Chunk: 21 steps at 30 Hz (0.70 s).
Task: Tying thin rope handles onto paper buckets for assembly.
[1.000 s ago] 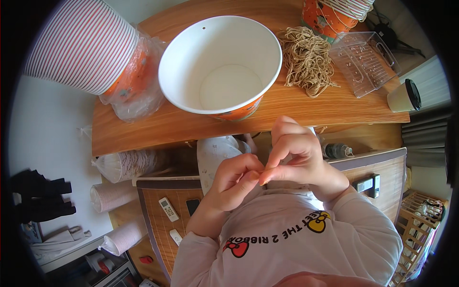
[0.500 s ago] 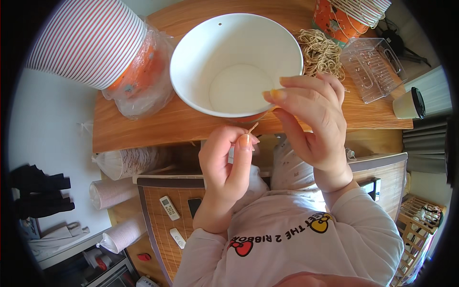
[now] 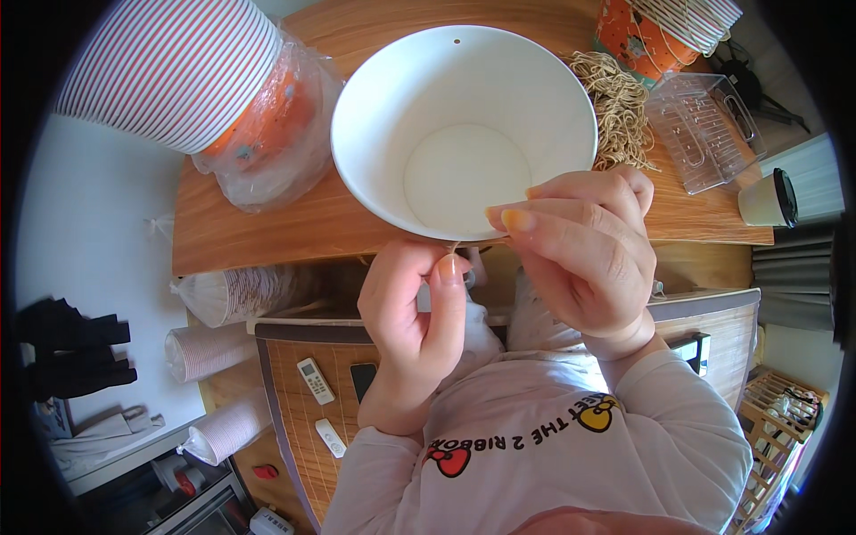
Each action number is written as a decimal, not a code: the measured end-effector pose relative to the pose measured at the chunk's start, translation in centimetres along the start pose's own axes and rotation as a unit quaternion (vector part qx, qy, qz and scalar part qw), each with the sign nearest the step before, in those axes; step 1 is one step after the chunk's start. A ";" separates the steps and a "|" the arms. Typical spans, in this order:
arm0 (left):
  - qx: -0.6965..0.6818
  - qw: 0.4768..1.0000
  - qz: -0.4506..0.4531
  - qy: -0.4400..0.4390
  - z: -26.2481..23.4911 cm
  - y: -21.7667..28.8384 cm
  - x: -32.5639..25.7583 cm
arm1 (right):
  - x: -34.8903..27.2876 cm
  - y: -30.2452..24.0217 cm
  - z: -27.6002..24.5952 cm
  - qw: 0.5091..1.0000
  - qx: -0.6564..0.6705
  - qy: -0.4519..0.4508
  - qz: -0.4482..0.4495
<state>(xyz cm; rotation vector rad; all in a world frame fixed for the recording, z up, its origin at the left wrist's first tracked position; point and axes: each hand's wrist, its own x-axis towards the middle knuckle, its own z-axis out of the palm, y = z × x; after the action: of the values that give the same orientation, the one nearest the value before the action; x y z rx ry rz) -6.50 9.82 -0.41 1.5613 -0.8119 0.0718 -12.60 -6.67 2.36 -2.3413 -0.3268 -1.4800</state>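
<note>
A large white-lined paper bucket [image 3: 446, 89] stands at the table's near edge, its mouth tipped toward me. One small hole shows in the far part of its rim. Just below the near rim, my left hand [image 3: 406, 308] pinches the end of a thin tan cord [image 3: 454, 249] between thumb and forefinger, with the tip close against the bucket. My right hand [image 3: 593, 250] is closed on the near right rim, fingertips over the inner side. The thumb is mostly hidden, and so is the bucket's outer wall under the hands.
Nested buckets [image 3: 169, 76], partly wrapped in clear plastic, rise at the left. To the right lie a heap of tan cords [image 3: 621, 111] and a clear plastic tray [image 3: 709, 134]. Behind are orange buckets with cords [image 3: 637, 40]; a lidded cup [image 3: 769, 198] stands at the right edge.
The bucket has come nearer and slightly right, its rim hole shifting right. My right hand has closed onto the rim. The cord end in my left hand now meets the near rim.
</note>
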 end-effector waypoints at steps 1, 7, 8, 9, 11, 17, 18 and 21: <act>-0.001 1.000 0.000 -0.001 0.2 0.1 0.0 | 0.0 -0.1 0.0 1.000 0.001 -0.007 0.003; -0.023 1.000 -0.020 -0.001 0.3 -0.1 0.4 | 1.1 -1.3 -0.9 0.996 0.039 -0.060 0.051; -0.008 1.000 -0.018 -0.005 0.2 -0.1 0.4 | 1.3 -1.5 -0.9 0.996 0.039 -0.065 0.056; 0.007 1.000 -0.015 -0.009 0.2 -0.1 0.4 | 1.6 -1.8 -1.0 0.996 0.039 -0.064 0.056; 0.005 1.000 -0.010 0.004 0.3 0.0 0.3 | 2.1 -2.5 -1.3 0.993 0.005 -0.107 0.051; -0.006 1.000 -0.023 0.006 0.5 0.8 0.7 | 2.2 -3.0 -0.5 0.988 -0.016 -0.147 0.036; 0.006 1.000 -0.026 0.001 0.4 0.9 0.8 | 2.3 -3.0 -0.5 0.985 0.000 -0.164 0.046; -0.019 0.998 -0.051 0.005 0.3 0.9 0.6 | 2.3 -2.8 -0.6 0.984 0.040 -0.166 0.060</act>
<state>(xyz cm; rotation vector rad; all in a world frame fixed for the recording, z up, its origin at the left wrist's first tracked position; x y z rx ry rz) -6.62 9.38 0.57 1.5624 -0.7204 -0.0100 -13.14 -4.31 5.09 -2.4899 -0.3166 -1.0014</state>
